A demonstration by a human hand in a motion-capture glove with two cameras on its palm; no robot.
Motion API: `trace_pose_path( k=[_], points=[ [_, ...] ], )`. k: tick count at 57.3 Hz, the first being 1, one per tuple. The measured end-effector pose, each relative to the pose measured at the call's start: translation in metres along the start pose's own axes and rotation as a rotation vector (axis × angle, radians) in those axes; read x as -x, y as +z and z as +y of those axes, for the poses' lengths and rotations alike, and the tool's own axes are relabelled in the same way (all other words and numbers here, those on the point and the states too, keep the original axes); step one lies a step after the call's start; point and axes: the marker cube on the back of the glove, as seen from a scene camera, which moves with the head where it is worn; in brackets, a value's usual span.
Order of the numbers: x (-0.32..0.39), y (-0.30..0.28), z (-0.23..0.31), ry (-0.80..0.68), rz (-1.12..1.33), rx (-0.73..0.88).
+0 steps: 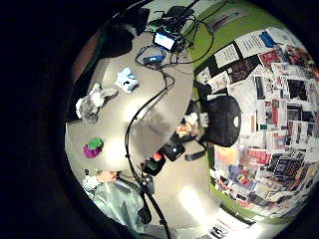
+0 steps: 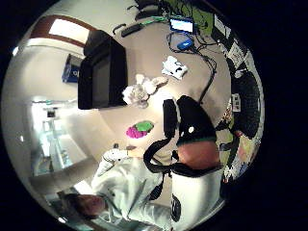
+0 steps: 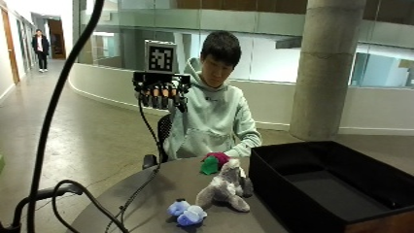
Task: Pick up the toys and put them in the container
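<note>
Raised at shoulder height, the gloved right hand (image 3: 160,93) hangs with fingers pointing down, relaxed, holding nothing, well above the tabletop (image 3: 162,189). A grey plush rabbit (image 3: 224,191) sits upright beside the black container (image 3: 323,179), whose near corner is cut off. A small blue-and-white toy (image 3: 185,212) lies nearest the camera. A green-and-magenta toy (image 3: 213,163) is partly hidden behind the rabbit.

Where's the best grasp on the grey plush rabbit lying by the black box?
Probably the grey plush rabbit round its body, coming from above: it lies on the round table, its midsection free, the black box blocking one side. The raised gloved right hand holds nothing.
</note>
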Motion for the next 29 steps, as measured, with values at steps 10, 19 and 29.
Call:
trace_pose_path(
  k=[10, 19, 29],
  points=[
    [0.006, -0.005, 0.007, -0.011, 0.019, 0.175],
    [0.015, -0.004, -0.003, 0.013, 0.046, 0.171],
    [0.026, -0.001, -0.02, -0.008, 0.057, 0.178]
  ],
)
